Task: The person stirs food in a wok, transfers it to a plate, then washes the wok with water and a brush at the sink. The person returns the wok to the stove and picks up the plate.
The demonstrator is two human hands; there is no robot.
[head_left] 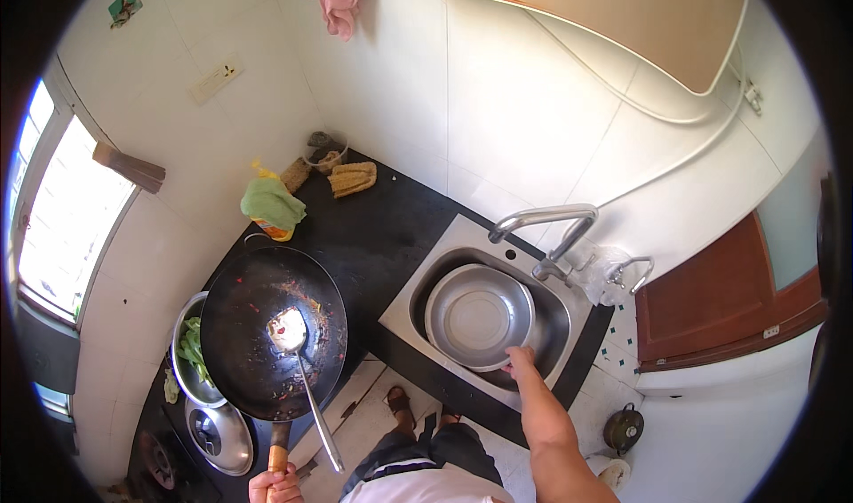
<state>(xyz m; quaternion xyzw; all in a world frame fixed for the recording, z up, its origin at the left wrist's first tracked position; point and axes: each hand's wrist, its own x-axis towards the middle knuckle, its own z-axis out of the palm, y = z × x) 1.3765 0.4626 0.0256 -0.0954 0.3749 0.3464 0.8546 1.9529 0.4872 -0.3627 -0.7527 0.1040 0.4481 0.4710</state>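
Observation:
My left hand (276, 484) grips the wooden handle (278, 458) of a black wok (230, 343). Bits of red and yellow food cling to the wok's inside. A metal spatula (310, 396) lies in it, its handle reaching out over the rim toward me. At the sink, my right hand (519, 359) holds the near rim of a round stainless steel basin (476, 320). The basin sits inside the steel sink (550, 363), and no food shows in it. A curved metal faucet (550, 226) stands at the sink's far side.
Left of the wok are a steel bowl of green vegetables (191, 350), a pot lid (230, 440) and a gas burner (156, 460). A green cloth (272, 203) covers a bottle on the black counter (373, 226). Loofah scrubbers (352, 179) lie by the wall. A water heater (586, 16) hangs above.

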